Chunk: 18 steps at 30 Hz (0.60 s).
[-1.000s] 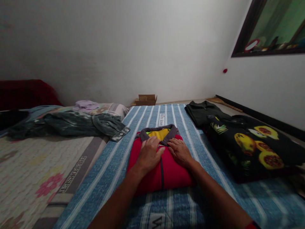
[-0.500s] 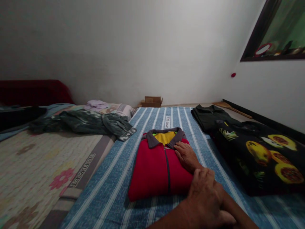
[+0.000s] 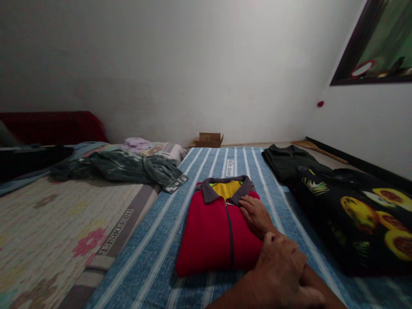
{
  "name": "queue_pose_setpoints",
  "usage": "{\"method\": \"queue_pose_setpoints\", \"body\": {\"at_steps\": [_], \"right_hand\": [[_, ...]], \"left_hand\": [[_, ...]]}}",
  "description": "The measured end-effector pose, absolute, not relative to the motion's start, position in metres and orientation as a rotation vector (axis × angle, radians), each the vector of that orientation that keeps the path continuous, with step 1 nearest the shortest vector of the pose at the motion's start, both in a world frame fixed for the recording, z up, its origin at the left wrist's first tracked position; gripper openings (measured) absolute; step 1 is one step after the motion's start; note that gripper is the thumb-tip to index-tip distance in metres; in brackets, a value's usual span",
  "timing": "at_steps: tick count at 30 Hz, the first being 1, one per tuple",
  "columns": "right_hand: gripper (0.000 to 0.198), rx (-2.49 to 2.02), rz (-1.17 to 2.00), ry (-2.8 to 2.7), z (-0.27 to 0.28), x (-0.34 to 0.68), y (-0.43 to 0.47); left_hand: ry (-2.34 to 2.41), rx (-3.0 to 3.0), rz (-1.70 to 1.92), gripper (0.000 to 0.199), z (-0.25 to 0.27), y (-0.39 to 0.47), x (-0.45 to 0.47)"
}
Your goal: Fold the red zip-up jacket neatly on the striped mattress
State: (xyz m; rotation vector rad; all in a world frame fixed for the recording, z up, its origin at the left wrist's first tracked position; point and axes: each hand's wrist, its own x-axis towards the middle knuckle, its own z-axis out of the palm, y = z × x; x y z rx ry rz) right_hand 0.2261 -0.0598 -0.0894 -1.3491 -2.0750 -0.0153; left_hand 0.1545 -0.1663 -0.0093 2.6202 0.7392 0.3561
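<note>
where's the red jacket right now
The folded red jacket lies mid-frame on the blue striped sheet, under the right hand, left of the black fruit-print garment.

Dim room w/ plain white walls (image 3: pixel 193 64). A dark-framed window (image 3: pixel 376 51) sits top right, green behind it. A small red dot (image 3: pixel 320 104) is on the right wall. A dark strip (image 3: pixel 354 161) runs along the bottom of that wall. A little cardboard box (image 3: pixel 209 139) sits on the floor by the back wall. A dark red couch (image 3: pixel 54 126) is far left.
</note>
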Motion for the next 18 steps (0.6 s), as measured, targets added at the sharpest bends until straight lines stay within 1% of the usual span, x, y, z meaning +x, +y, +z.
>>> {"method": "queue_pose_setpoints", "body": {"at_steps": [2, 3, 4, 7, 8, 12, 15, 18], "right_hand": [[0.033, -1.344, -0.011, -2.072, -0.090, 0.226, -0.060], [0.033, -1.342, -0.011, -2.068, -0.091, 0.226, -0.059], [0.033, -1.340, -0.013, -2.064, -0.092, 0.227, -0.059], [0.032, -1.326, -0.021, -2.061, -0.096, 0.227, -0.056], [0.031, -1.319, -0.023, -2.061, -0.097, 0.228, -0.055], [0.031, -1.303, -0.026, -2.045, -0.100, 0.228, -0.052], [0.032, -1.310, -0.017, -2.024, -0.100, 0.227, -0.054], [0.033, -1.330, -0.009, -2.008, -0.098, 0.226, -0.056]], "left_hand": [[0.749, 2.602, 0.362, 0.036, -0.010, -0.166, 0.155], [0.759, 2.592, 0.342, 0.036, -0.009, -0.165, 0.156], [0.763, 2.584, 0.316, 0.033, -0.009, -0.163, 0.156], [0.756, 2.575, 0.252, 0.011, -0.006, -0.156, 0.155], [0.753, 2.577, 0.248, 0.007, -0.006, -0.154, 0.154], [0.763, 2.558, 0.301, 0.017, -0.010, -0.151, 0.152], [0.740, 2.538, 0.361, 0.017, -0.015, -0.155, 0.150], [0.728, 2.523, 0.407, 0.036, -0.020, -0.157, 0.150]]}}
